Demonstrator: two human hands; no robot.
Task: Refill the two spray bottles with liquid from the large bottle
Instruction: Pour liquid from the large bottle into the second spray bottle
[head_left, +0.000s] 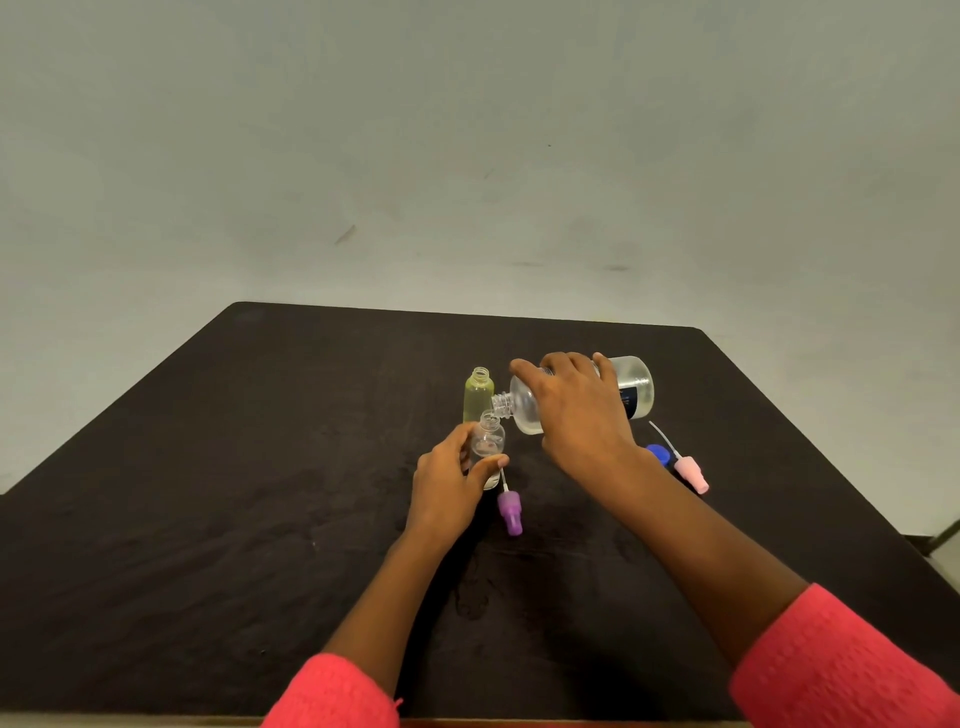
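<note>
My right hand (576, 410) grips the large clear bottle (636, 387) and holds it tipped on its side, its open neck just over the mouth of a small clear spray bottle (489, 439). My left hand (449, 480) is wrapped around that small bottle, which stands upright on the dark table (260, 467). Right behind it stands a second small bottle, yellow-green (478, 395), uncapped and upright. A purple spray head (510, 512) with its tube lies by my left hand. A pink spray head (691, 472) lies to the right.
A blue cap (658, 453) lies next to the pink spray head, partly behind my right wrist. The table's far edge meets a pale wall, and its right edge runs close behind the pink head.
</note>
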